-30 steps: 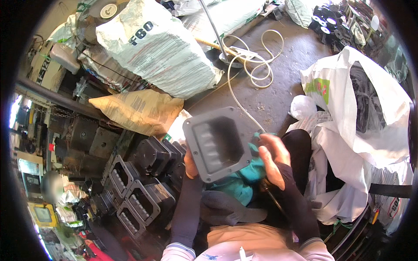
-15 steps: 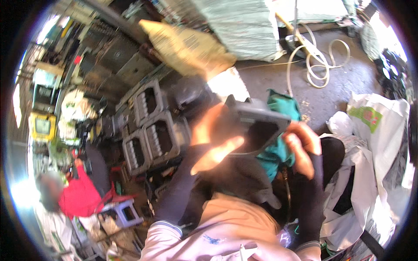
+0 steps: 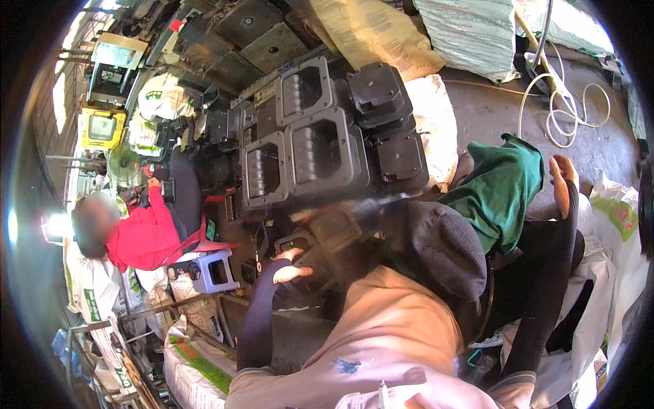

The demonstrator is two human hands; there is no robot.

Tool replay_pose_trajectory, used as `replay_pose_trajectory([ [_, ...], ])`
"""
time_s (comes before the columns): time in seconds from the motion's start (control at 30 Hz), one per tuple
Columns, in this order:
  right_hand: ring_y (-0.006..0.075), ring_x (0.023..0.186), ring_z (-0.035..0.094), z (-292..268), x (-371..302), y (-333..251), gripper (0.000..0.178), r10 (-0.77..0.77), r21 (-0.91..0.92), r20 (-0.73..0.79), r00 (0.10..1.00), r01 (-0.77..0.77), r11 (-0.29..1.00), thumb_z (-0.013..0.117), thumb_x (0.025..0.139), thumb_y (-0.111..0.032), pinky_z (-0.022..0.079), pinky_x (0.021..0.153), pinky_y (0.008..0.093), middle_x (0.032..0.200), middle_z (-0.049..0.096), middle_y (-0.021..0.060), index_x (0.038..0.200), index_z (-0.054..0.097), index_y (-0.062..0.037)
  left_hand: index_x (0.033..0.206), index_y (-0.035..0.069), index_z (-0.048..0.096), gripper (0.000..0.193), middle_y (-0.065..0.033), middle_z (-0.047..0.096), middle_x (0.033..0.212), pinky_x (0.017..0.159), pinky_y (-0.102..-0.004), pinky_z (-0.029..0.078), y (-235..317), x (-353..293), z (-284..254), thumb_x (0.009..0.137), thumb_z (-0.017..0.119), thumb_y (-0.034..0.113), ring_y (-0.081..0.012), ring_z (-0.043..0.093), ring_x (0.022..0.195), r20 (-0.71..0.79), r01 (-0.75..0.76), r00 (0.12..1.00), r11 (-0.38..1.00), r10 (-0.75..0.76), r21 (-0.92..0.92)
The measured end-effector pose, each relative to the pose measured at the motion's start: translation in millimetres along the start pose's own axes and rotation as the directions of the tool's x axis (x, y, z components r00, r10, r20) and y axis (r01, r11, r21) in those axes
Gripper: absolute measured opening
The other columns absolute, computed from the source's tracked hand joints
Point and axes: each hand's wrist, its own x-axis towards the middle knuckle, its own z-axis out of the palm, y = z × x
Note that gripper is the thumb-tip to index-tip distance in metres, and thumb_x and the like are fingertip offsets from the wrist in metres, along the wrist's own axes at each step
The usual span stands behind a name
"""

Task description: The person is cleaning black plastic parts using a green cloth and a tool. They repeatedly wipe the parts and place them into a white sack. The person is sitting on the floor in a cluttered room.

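Observation:
My left hand point(image 3: 289, 267) reaches out to the left, thumb and fingers apart, beside a dark plastic housing point(image 3: 334, 229) that looks smeared by motion. Just above its fingertips is the rim of another dark housing point(image 3: 294, 242); whether they touch I cannot tell. My right hand point(image 3: 563, 183) is raised at the right, empty, with its fingers stretched out, next to a green cloth point(image 3: 501, 194) over my leg. In front of me several black square housings with ribbed insides stand stacked, one point(image 3: 320, 153) facing up. More dark box-shaped parts point(image 3: 379, 95) sit at their right.
A person in a red top point(image 3: 146, 235) sits at the left near a blue-grey plastic stool point(image 3: 214, 271). White sacks point(image 3: 194, 358) lie lower left and at the right point(image 3: 610, 225). A pale hose point(image 3: 562, 112) coils on the floor, far right. A tan sack point(image 3: 378, 34) lies behind the stack.
Both hands held a dark housing before my lap; now they are apart. My left hand has moved left and down, the right outward to the right, empty. The view has shifted left.

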Motion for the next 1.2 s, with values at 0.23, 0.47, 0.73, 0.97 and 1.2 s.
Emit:
replay_pose_trajectory([
  [0.23,0.0189,0.085,0.065,2.0,-15.5,39.8,0.042,0.165,0.088,0.091,0.982,-0.173,0.981,0.065,0.093,-0.038,0.052,0.071,0.032,0.098,0.069,0.011,0.117,0.062,-0.003,0.137,-0.005,0.048,0.082,-0.0223,0.062,0.125,0.098,-0.0379,0.046,-82.6,49.6,53.0,0.075,0.083,0.035,-0.0297,0.06,0.115,-0.21,-0.078,0.976,0.81,-0.057,-0.581],
  [0.47,0.0196,0.086,0.066,7.0,-21.7,40.5,0.042,0.195,-0.01,0.108,0.975,-0.195,0.981,0.065,0.093,-0.037,0.053,0.072,0.0325,0.099,0.07,0.0123,0.117,0.062,-0.0027,0.132,-0.005,0.053,0.06,-0.0133,0.065,0.121,0.096,-0.0359,0.046,-80.6,57.5,90.9,0.088,0.075,0.03,-0.0208,0.06,0.109,-0.085,-0.262,0.954,0.658,0.289,-0.706],
  [0.73,0.0205,0.087,0.067,-0.8,-17.1,67.5,0.042,0.196,-0.035,0.121,0.973,-0.193,0.981,0.066,0.092,-0.036,0.053,0.074,0.033,0.1,0.07,0.0137,0.118,0.062,-0.0023,0.123,0.007,0.061,0.047,-0.0082,0.069,0.112,0.088,-0.0411,0.054,-197.3,17.8,75.2,0.093,0.065,0.044,-0.0254,0.067,0.101,-0.236,-0.23,0.97,-0.11,0.051,-0.967],
  [0.97,0.0212,0.087,0.067,4.8,-23.7,59.6,0.043,0.168,-0.067,0.126,0.978,-0.161,0.985,0.066,0.092,-0.035,0.054,0.075,0.0334,0.101,0.07,0.0149,0.118,0.061,-0.0019,0.13,0.005,0.054,0.058,-0.0156,0.065,0.11,0.088,-0.0541,0.052,-307.6,75.9,131.0,0.095,0.058,0.051,-0.0372,0.062,0.093,0.111,-0.242,0.793,-0.477,-0.599,-0.845],
  [1.2,0.0219,0.088,0.068,17.3,-42.9,32.4,0.043,0.143,-0.18,0.033,0.989,-0.135,0.974,0.066,0.091,-0.034,0.054,0.076,0.0338,0.102,0.07,0.0162,0.119,0.061,-0.0016,0.121,0.003,0.06,0.043,-0.0148,0.067,0.1,0.087,-0.05,0.05,-242.8,147.0,161.0,0.095,0.062,0.037,-0.0331,0.063,0.088,-0.075,-0.188,0.912,-0.248,-0.403,-0.95],
])
